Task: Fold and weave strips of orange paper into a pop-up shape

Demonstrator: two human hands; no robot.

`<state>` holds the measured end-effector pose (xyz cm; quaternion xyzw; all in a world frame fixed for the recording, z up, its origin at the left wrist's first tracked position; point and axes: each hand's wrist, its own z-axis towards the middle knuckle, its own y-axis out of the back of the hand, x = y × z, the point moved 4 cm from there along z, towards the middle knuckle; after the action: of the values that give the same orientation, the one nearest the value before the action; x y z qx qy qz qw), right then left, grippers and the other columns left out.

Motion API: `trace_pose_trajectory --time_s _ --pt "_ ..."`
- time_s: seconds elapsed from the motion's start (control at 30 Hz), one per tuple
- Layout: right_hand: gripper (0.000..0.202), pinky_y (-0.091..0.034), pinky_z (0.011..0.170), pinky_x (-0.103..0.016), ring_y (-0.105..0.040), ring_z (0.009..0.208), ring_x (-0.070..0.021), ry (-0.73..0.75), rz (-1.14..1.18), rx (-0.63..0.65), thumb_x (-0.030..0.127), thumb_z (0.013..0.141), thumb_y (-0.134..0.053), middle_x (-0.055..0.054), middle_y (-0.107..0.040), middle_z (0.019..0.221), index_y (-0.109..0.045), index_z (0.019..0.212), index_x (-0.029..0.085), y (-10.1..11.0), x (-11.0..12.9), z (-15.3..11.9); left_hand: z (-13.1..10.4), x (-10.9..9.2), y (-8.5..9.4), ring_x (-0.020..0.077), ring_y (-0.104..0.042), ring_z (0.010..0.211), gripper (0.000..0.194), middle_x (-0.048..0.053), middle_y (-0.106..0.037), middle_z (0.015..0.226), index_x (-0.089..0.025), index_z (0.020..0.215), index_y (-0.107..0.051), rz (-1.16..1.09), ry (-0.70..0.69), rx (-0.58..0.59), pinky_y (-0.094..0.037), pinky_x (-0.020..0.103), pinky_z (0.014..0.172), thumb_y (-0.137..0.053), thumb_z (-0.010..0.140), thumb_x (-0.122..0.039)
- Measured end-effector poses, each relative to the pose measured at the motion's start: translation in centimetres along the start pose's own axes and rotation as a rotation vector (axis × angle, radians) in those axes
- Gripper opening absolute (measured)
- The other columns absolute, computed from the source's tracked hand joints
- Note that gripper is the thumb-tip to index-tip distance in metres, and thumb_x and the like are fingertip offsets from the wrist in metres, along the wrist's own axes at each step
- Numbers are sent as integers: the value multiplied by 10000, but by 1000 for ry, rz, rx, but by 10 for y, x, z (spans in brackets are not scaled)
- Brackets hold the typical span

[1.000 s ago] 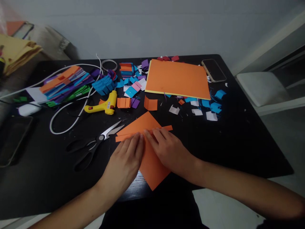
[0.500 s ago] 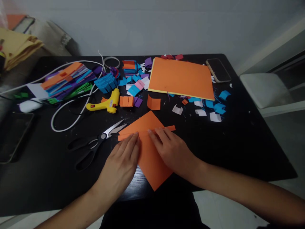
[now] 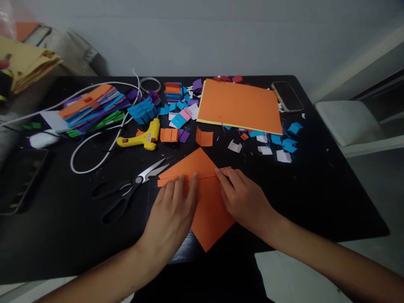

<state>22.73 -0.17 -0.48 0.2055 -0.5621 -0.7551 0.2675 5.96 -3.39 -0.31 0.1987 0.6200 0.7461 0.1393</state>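
Note:
A square orange sheet of paper point(image 3: 210, 210) lies cornerwise in front of me, with a narrow orange paper strip point(image 3: 163, 182) across its middle. My left hand point(image 3: 172, 208) rests palm down on the left part of strip and sheet, fingers stretched and slightly apart. Toward the strip's right end, my right hand point(image 3: 244, 198) has its fingers bent and pressed together on the paper; its thumb is mostly hidden. Just left of the sheet lie scissors point(image 3: 138, 180) with black handles, blades parted.
Beyond the scissors is a yellow glue gun point(image 3: 148, 135). Bundles of folded coloured paper point(image 3: 94, 107), a white cable point(image 3: 72, 158) and loose cut pieces point(image 3: 284, 155) cover the back. An orange sheet stack point(image 3: 240, 105) and phone point(image 3: 287, 97) sit far right; another dark phone-like device point(image 3: 23, 179) lies left.
My right hand has slid right along the strip toward its end. My left hand has shifted slightly right, with its fingers spread a little wider. The view has moved slightly.

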Motion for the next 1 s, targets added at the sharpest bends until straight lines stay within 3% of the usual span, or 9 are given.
trace_pose_trajectory --time_s 0.1,0.23,0.7,0.9,1.0 --pt "384 -631 783 -374 -631 899 -266 7 -33 -16 19 925 -541 -205 -711 1036 -666 1277 -72 -1 2 0 7 -5 0 322 -652 941 535 208 -673 1179 -98 1524 -502 15 54 59 -580 462 792 -535 1041 -326" --pt "377 -620 743 -354 -612 872 -251 3 -65 1 30 947 -513 -191 -704 1000 -665 1281 -57 -2 4 1 6 -5 -1 331 -630 1015 533 203 -665 1207 -68 1488 -536 22 86 63 -562 454 829 -519 1049 -369" --pt "424 -616 778 -376 -594 905 -269 20 -105 69 -9 949 -445 -217 -681 1020 -606 1332 -95 -6 6 -2 -29 25 2 394 -603 1083 641 270 -656 1211 70 1404 -564 94 158 -13 -518 497 879 -496 1043 -455" --pt "438 -615 768 -388 -580 901 -280 6 -105 101 20 940 -462 -222 -654 1056 -608 1348 -47 -5 5 -2 -36 32 -1 411 -605 1107 679 277 -654 1227 86 1414 -551 99 170 0 -509 497 880 -489 1041 -478" --pt "541 -618 766 -386 -588 921 -282 -7 -86 98 -38 894 -448 -214 -641 1080 -599 1406 51 -4 10 -1 -37 33 -1 411 -610 1103 680 278 -656 1228 84 1412 -554 90 167 -4 -509 496 877 -493 1038 -482"
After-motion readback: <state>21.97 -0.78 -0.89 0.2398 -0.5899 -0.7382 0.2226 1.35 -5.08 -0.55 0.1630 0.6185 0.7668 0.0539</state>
